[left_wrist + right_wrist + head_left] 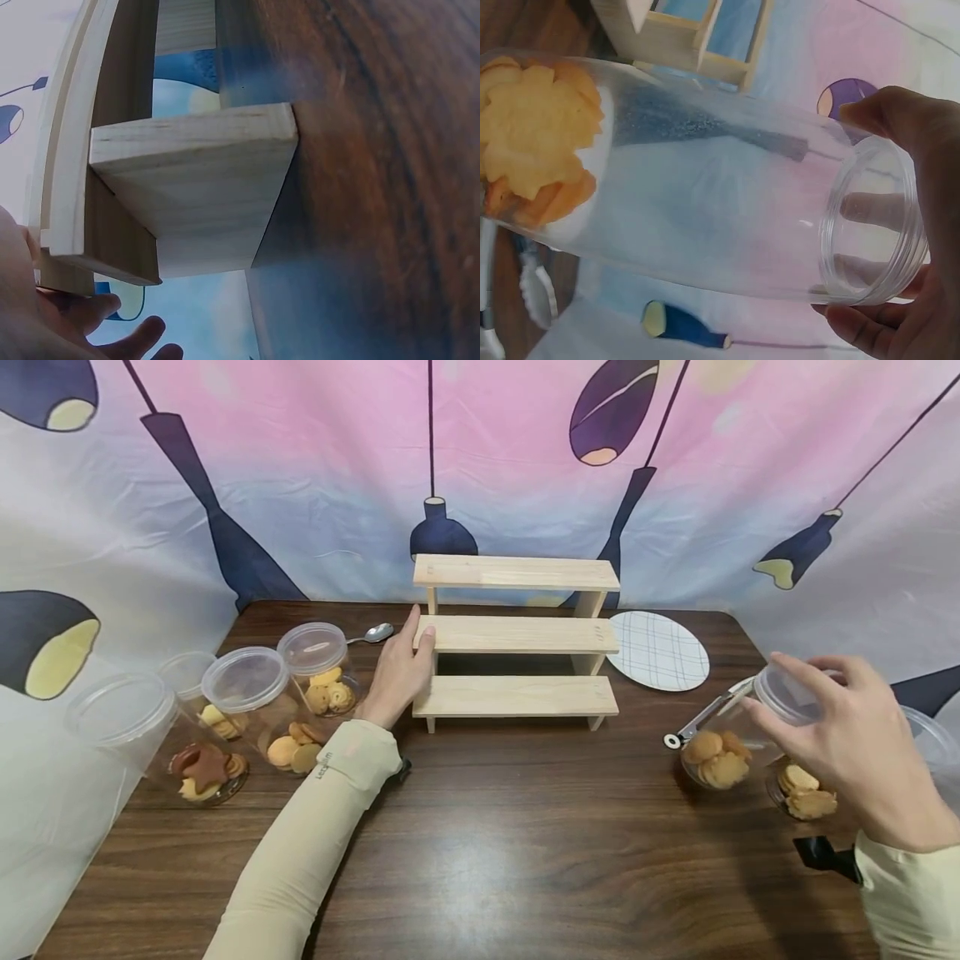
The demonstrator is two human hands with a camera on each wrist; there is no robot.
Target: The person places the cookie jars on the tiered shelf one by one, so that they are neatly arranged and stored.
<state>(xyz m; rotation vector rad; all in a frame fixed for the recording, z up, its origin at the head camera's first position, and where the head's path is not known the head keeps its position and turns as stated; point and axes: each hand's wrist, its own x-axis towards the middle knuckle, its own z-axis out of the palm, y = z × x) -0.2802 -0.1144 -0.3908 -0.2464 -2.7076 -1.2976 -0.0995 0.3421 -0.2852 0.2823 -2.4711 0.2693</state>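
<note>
A pale wooden three-step stand (517, 696) stands at the back centre of the table. My left hand (397, 672) touches its left end at the middle step, index finger straight along the side and thumb by the step's edge. In the left wrist view, fingers of the left hand (97, 319) reach past the stand's end (187, 187). With my right hand (862, 735) I grip a clear plastic cookie jar (723, 752) round its lid from above. The right wrist view shows the tilted jar (712, 195) with scalloped cookies (536, 135) at its base; whether it touches the table I cannot tell.
Several lidded cookie jars (251, 710) stand on the left, with a spoon (377, 632) behind. A white checked plate (660, 652) lies right of the stand, and metal tongs (701, 722) beside the held jar. Another cookie jar (804, 789) is partly behind my right hand.
</note>
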